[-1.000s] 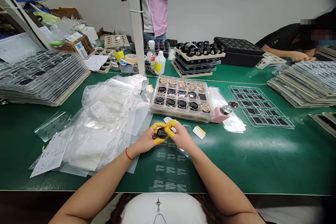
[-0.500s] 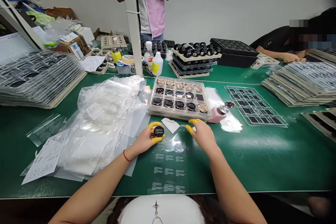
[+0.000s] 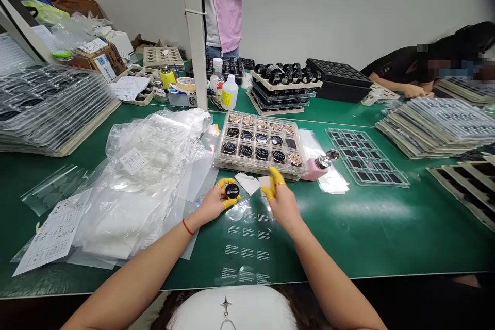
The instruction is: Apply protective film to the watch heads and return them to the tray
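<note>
One long workbench under a green mat [image 3: 367,227] fills the view, with a person in a pink shirt [image 3: 224,15] standing beyond it and a co-worker [image 3: 402,69] bent over the far right end, working with their own hands. A stack of clear trays [image 3: 54,108] rises at the left, a second stack of trays [image 3: 436,126] at the right, and a heap of clear plastic bags [image 3: 143,191] lies left of centre. Straight ahead, a clear plastic tray [image 3: 251,167] holds three rows of round pieces, mostly rose-gold at the back and black-faced in front, with one cell in the middle row showing none. A pink bottle [image 3: 315,170] stands just beside it. The hands are apart, above a clear printed sheet [image 3: 247,252]. The left hand [image 3: 207,203] pinches a round black-faced piece [image 3: 232,191] at its rim, in front of the tray. The right hand [image 3: 282,201] is open and empty, just beside a white card [image 3: 247,183]. Yellow finger cots [image 3: 276,178] cover the fingertips; a light rim hold like this, with the black face left bare, looks the sound way to keep it free of marks
</note>
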`<action>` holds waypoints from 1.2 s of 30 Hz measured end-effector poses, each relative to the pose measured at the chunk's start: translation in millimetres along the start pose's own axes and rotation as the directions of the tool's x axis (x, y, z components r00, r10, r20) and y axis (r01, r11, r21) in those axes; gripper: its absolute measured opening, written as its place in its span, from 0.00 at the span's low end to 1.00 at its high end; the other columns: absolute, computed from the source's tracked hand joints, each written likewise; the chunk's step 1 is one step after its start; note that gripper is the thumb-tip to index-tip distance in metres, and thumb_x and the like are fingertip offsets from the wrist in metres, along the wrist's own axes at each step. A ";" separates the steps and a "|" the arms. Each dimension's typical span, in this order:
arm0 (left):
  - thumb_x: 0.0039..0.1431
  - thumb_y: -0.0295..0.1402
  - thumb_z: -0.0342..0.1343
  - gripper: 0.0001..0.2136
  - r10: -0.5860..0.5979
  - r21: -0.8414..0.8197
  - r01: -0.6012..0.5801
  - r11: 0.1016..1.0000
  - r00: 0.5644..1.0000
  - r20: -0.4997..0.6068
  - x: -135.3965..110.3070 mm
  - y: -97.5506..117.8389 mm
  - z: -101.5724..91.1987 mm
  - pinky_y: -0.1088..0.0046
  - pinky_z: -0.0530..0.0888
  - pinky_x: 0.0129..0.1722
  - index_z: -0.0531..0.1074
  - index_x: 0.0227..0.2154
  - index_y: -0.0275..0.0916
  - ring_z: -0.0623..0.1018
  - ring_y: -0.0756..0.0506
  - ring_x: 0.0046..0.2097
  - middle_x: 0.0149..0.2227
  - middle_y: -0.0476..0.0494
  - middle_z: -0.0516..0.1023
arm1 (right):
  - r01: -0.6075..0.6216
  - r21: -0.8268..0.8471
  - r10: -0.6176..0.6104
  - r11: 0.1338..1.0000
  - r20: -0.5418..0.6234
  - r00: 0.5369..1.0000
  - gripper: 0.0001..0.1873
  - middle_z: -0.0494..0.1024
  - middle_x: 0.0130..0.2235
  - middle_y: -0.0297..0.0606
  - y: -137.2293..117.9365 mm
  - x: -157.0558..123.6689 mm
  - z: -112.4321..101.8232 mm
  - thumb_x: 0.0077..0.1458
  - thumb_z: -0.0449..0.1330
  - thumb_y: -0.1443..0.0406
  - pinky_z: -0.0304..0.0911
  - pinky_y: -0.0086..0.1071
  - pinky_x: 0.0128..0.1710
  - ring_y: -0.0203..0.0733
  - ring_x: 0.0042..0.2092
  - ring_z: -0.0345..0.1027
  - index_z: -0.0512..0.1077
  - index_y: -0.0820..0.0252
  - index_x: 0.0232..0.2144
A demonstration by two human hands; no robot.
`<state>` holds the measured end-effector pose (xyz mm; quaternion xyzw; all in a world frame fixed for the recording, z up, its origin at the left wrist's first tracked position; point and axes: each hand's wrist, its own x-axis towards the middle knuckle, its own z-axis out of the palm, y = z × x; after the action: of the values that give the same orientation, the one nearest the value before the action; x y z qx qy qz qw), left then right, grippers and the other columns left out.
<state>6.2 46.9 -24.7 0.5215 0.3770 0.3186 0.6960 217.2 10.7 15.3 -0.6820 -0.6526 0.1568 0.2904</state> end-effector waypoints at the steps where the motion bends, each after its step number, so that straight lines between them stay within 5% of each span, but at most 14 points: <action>1: 0.49 0.30 0.62 0.23 0.011 0.009 -0.011 1.000 1.000 -0.006 -0.2 1.2 0.7 0.59 0.70 0.50 0.60 0.47 0.40 0.78 0.43 0.44 0.42 0.43 0.75 | 0.074 0.050 -0.074 0.996 0.011 0.997 0.20 0.73 0.42 0.43 -9.2 1.1 6.1 0.56 0.51 0.64 0.61 0.39 0.41 0.47 0.43 0.66 0.62 0.57 0.51; 5: 0.50 0.31 0.61 0.22 0.044 0.055 -0.044 0.998 0.999 -0.005 1.4 4.6 1.6 0.63 0.72 0.47 0.60 0.47 0.39 0.77 0.44 0.43 0.42 0.43 0.75 | 0.229 0.103 -0.239 0.968 0.093 0.967 0.10 0.74 0.36 0.41 -32.8 2.7 35.5 0.59 0.51 0.60 0.60 0.37 0.40 0.45 0.40 0.64 0.71 0.57 0.36; 11: 0.46 0.33 0.63 0.23 0.059 0.058 -0.059 0.997 0.998 -0.008 9.5 -2.3 -4.0 0.66 0.74 0.45 0.61 0.45 0.39 0.78 0.44 0.42 0.42 0.43 0.76 | 0.285 -0.197 -0.251 0.938 0.179 0.951 0.11 0.73 0.36 0.44 -34.9 6.8 61.4 0.59 0.49 0.62 0.57 0.36 0.39 0.46 0.40 0.60 0.69 0.61 0.35; 17: 0.44 0.39 0.66 0.29 -0.040 0.055 0.040 0.998 0.999 -0.008 12.3 1.6 -4.2 0.60 0.74 0.47 0.60 0.49 0.42 0.78 0.41 0.44 0.41 0.44 0.77 | 0.301 -0.294 -0.259 0.907 0.175 0.950 0.05 0.71 0.36 0.38 -32.6 29.6 51.2 0.53 0.54 0.65 0.55 0.34 0.36 0.45 0.39 0.58 0.67 0.58 0.35; 23: 0.41 0.40 0.67 0.31 -0.067 0.038 0.068 0.997 0.997 -0.048 7.0 9.2 0.6 0.61 0.75 0.45 0.60 0.48 0.39 0.79 0.41 0.42 0.40 0.43 0.78 | 0.412 -0.218 -0.366 0.885 0.223 0.904 0.10 0.73 0.38 0.39 -32.8 45.5 34.8 0.53 0.54 0.70 0.56 0.34 0.41 0.44 0.41 0.59 0.68 0.59 0.39; 28: 0.43 0.37 0.66 0.28 0.010 0.064 -0.007 0.998 0.998 -0.055 5.3 2.2 1.2 0.62 0.74 0.44 0.61 0.46 0.39 0.78 0.43 0.40 0.38 0.45 0.76 | 0.289 0.040 -0.289 0.957 -0.012 0.957 0.11 0.73 0.41 0.42 -23.8 39.5 19.2 0.59 0.49 0.66 0.57 0.36 0.45 0.43 0.43 0.60 0.69 0.60 0.41; 36: 0.46 0.30 0.63 0.23 0.114 -0.020 -0.113 0.993 0.993 0.024 4.1 -0.5 -1.1 0.66 0.71 0.44 0.62 0.46 0.38 0.75 0.47 0.40 0.40 0.45 0.73 | 0.543 -0.068 -0.529 0.837 0.157 0.834 0.17 0.72 0.40 0.43 -23.4 16.0 40.4 0.55 0.48 0.72 0.57 0.41 0.42 0.47 0.43 0.57 0.72 0.57 0.42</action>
<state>7.4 50.7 -26.2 0.5396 0.3348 0.3545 0.6863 176.1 33.6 0.4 -0.4745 -0.8430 0.0779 0.2411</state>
